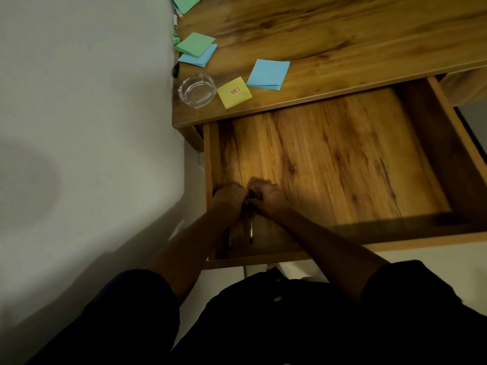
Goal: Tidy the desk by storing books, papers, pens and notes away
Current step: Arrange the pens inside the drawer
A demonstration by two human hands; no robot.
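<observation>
The wooden drawer [342, 159] under the desk [329, 35] stands pulled out. Both my hands are low in its near left corner, side by side. My left hand [228, 197] is curled over a dark pen that runs back under my wrist. My right hand [266, 196] is curled round another pen [251, 227], whose silvery barrel points toward me. On the desk lie a yellow note pad [234, 92], a blue pad [268, 74], a green pad [195, 44] on top of a blue one [197, 58], and green paper [185, 2] at the far edge.
A glass ashtray [197, 90] stands at the desk's near left corner. A small dark object [175, 70] and white pens [176, 19] lie along the desk's left edge against the white wall [79, 101]. The drawer's floor to the right of my hands shows bare wood.
</observation>
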